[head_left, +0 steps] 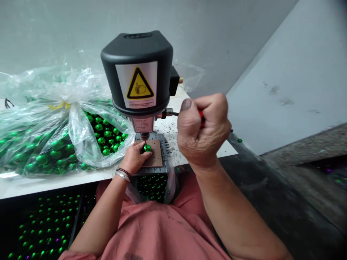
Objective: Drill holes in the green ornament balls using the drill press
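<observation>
A bench drill press [137,76] with a black motor cover and a yellow hand-warning label stands before me. My left hand [135,157] pinches a shiny green ball [147,148] on a brown board [156,155], which lies on the drill's grey base [164,159]. The drill bit [145,141] comes down at the top of the ball; whether it has entered cannot be made out. Raised to the right of the machine, my right hand [203,126] is wrapped round the red knob [202,118] of the feed lever.
A large clear plastic bag [76,122] full of green balls lies left on the white table [89,180]. Dark shavings [173,126] are scattered around the base. Below the table edge, a container [151,186] holds more green balls. A loose ball [239,140] lies farther right.
</observation>
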Tool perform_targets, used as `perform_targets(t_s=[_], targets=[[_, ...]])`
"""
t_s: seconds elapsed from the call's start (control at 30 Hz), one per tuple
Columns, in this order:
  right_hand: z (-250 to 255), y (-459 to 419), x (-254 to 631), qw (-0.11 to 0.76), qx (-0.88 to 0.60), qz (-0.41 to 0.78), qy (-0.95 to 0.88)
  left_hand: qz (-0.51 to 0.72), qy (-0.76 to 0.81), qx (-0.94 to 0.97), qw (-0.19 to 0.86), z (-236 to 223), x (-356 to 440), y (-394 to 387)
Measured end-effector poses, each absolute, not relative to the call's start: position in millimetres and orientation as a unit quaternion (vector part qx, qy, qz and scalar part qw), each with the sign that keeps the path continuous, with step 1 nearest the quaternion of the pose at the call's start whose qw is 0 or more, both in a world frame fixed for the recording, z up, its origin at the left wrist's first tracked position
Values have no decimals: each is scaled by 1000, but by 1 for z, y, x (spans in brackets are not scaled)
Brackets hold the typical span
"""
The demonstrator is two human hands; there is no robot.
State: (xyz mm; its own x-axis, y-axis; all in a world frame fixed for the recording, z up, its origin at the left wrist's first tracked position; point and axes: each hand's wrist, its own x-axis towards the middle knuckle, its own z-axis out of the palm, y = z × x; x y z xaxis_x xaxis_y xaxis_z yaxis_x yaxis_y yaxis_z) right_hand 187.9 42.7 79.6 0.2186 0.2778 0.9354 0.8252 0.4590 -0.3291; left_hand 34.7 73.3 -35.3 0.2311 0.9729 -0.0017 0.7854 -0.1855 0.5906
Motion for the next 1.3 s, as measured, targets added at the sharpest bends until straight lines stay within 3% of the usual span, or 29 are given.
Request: perform_targets(t_s=[0.2,0.83,1.03,1.17,1.3], targets=[[59,32,189,590,-484,-259,-592,198,588,744,246,-35,34,73],[7,24,186,605,-466,-192,-617,203,582,749,244,-36,34,71],[64,37,184,618,-490,-228,-571,204,587,752,221,-36,36,70],[118,61,185,596,-572,-113,-552,214,605,730,233,-30,34,57],[131,76,187,573,-610,-57,-544,162,522,784,295,-16,18,30]])
